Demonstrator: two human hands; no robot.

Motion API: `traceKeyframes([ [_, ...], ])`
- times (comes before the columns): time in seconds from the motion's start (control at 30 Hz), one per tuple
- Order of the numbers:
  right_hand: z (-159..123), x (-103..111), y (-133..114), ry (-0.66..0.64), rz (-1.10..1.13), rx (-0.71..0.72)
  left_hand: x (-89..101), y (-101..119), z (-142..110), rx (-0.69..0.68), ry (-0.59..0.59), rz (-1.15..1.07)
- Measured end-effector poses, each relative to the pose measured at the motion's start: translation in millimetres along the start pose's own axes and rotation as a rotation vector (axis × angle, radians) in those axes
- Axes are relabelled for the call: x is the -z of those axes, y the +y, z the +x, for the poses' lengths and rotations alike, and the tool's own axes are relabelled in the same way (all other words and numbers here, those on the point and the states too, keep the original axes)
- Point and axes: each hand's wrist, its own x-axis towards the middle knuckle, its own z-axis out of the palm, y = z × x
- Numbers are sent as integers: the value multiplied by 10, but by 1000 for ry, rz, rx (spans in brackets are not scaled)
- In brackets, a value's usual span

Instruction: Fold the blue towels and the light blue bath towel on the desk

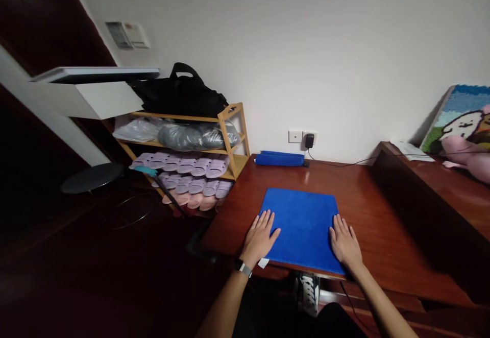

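Observation:
A blue cloth (300,228) lies flat on the reddish-brown wooden table, spread out as a near square with a small white tag (263,263) at its near left corner. My left hand (259,237) rests palm down on the cloth's left edge, fingers stretched out; a watch is on that wrist. On the right edge lies my right hand (345,241), also flat, with its fingers extended and partly over the tabletop. Neither hand grips anything. Toward the wall sits a folded blue cloth (280,159) at the table's back edge.
A wooden rack (234,139) with slippers and a black bag (184,93) stands left of the table (367,200). A plugged-in black adapter (310,140) trails a cable along the wall. At right, a raised wooden surface holds a pink plush toy (467,157) and a picture.

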Motion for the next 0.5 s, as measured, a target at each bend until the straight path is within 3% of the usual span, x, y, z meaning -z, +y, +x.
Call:
traceKeyframes([
  [0.5,-465,-49,46,-8,18,12,-62,-36,-27,5,33,9],
])
